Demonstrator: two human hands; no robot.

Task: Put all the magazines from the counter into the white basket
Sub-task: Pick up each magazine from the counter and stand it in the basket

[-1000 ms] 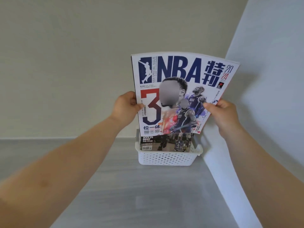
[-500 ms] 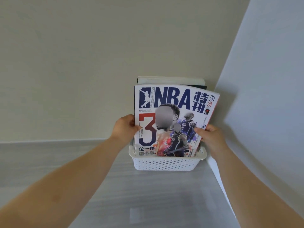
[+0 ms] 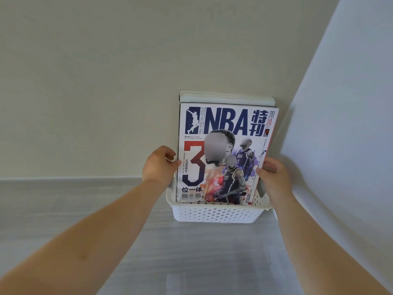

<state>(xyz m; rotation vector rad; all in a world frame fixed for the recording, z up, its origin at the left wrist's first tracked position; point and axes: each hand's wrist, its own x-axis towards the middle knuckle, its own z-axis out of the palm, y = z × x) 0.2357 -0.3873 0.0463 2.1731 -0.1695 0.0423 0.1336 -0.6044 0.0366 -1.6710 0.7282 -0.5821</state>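
An NBA magazine (image 3: 225,145) with a white cover, blue title and a big "3" stands upright in the white perforated basket (image 3: 214,213), its lower edge below the rim. My left hand (image 3: 158,165) pinches its left edge and my right hand (image 3: 274,175) grips its right edge. Behind it, other magazines (image 3: 225,98) stand in the basket, only their top edges showing.
The basket sits on a grey counter (image 3: 191,256) pushed into the corner, with a cream back wall (image 3: 106,81) behind and a white side wall (image 3: 344,124) close on the right.
Both hands have lowered the NBA magazine from above the basket down into it, in front of the other magazines. The view has come closer.
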